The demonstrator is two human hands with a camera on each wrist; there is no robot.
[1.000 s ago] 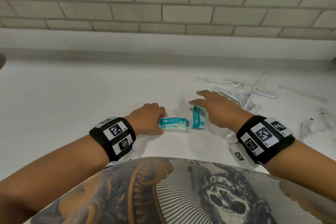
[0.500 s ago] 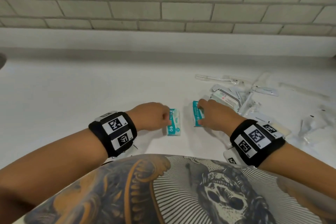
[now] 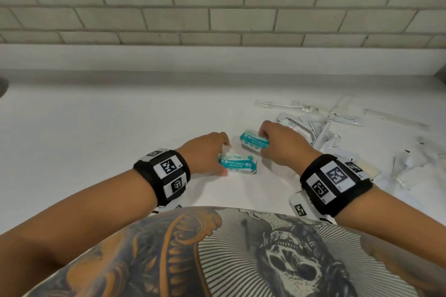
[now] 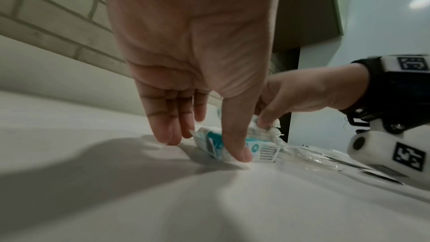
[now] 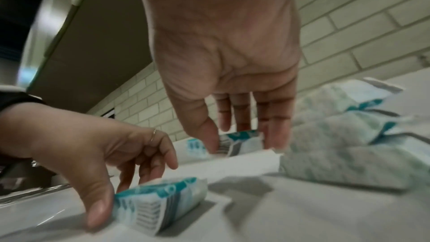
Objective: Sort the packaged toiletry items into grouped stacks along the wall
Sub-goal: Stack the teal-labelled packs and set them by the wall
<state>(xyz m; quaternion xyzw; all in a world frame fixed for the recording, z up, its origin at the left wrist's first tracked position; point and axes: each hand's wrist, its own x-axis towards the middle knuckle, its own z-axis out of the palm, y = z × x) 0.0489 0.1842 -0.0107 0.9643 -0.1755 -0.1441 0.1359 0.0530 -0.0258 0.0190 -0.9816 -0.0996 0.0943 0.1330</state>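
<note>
Head view has me with a teal wipes pack in each hand, so here's what worries me. My left hand [image 3: 207,152] pinches the near wipes pack [image 3: 237,164] at its end only, thumb on the near side and fingers on the far side. That pack is soft and crinkly, so I reckon a grip that far off centre could let it sag or twist out once it leaves the countertop [image 3: 96,140]. My right hand [image 3: 281,144] has the far wipes pack [image 3: 253,141] pinched between thumb and fingertips and, judging by the right wrist view, lifted clear of the surface. The two packs sit close together and both hands are crowding the same spot, so knuckles bumping is a real risk, and so is knocking one pack with the other. The pile of clear sachets and wrapped toothbrushes [image 3: 321,123] lies just beside my right hand, and a careless sweep would drag some of it along.

As for looks: both packs are small, pillowy, teal and white with crimped ends, and the near one reads something like "mini wipes". Both are in the middle of the counter, well short of the tiled wall [image 3: 217,7], so nothing's stacked there yet.
</note>
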